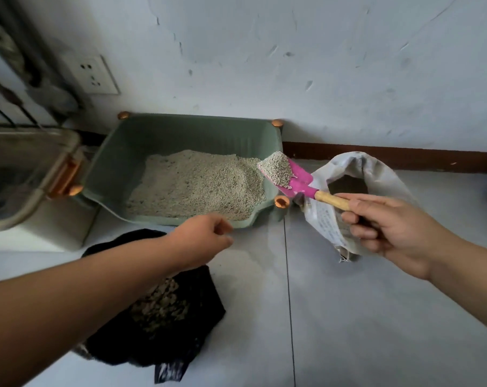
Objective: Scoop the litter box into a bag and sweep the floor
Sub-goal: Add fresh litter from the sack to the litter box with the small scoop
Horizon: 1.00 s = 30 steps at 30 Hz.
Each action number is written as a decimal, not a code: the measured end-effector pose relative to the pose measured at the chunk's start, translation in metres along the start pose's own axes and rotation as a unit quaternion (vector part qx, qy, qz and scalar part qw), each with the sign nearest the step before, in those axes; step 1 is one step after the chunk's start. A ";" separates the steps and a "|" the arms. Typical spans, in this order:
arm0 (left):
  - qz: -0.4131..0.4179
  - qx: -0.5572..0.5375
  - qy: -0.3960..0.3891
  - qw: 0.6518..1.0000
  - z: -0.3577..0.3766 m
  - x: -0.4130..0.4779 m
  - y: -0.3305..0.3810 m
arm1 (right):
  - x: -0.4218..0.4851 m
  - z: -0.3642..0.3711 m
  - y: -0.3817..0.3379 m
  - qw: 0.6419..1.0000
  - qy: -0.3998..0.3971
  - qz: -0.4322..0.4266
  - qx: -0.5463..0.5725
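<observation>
The only writing in view is a block of small dark print on the side of the white woven sack (326, 227), and it is too small and blurred to read; no brand can be made out anywhere. The right hand (390, 227) reaches in from the lower right with the forearm angled up and to the left, its fingers (359, 219) curled round the end of the wooden handle and the thumb laid along the top. The handle belongs to a pink scoop (300, 177), whose blade carries a heap of pale grey granules. It is held above the right front corner of the green litter box (119, 152), between the box and the open mouth of the sack. The litter (197, 185) lies banked in the box, deepest toward the right side. The left hand (203, 236) stretches out from the lower left, forearm nearly straight, and hovers just in front of the box's front rim; its fingers (222, 227) are loosely curled toward the thumb and nothing shows between them. Below that forearm a black plastic bag (180, 331) lies open on the grey tiled floor (348, 317), with clumped litter inside. The box stands against the white wall beside a brown baseboard (376, 157). At left sits a clear storage bin (27, 169) with an orange latch, and above it a white wall socket (93, 75).
</observation>
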<state>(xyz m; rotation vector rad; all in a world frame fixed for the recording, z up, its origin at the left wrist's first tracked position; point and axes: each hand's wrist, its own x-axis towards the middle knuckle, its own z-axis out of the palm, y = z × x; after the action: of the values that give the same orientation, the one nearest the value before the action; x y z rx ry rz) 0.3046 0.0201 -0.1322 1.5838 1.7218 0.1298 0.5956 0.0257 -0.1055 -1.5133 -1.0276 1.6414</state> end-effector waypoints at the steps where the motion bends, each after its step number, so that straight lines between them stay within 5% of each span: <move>1: -0.008 0.001 0.002 1.000 -0.005 0.000 -0.006 | 0.004 0.006 -0.003 1.000 -0.006 0.000 -0.007; 19: -0.124 -0.121 0.162 0.971 -0.078 -0.040 -0.154 | 0.119 0.211 0.018 0.995 -0.037 0.075 -0.057; 30: -0.141 -0.155 0.160 0.965 -0.086 -0.042 -0.189 | 0.164 0.276 0.014 0.994 -0.025 0.066 -0.083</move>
<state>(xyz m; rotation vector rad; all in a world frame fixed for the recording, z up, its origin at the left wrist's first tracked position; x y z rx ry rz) 0.0992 -0.0223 -0.1578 1.1218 2.0403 0.5107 0.3047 0.1342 -0.1894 -1.6884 -1.1373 1.7277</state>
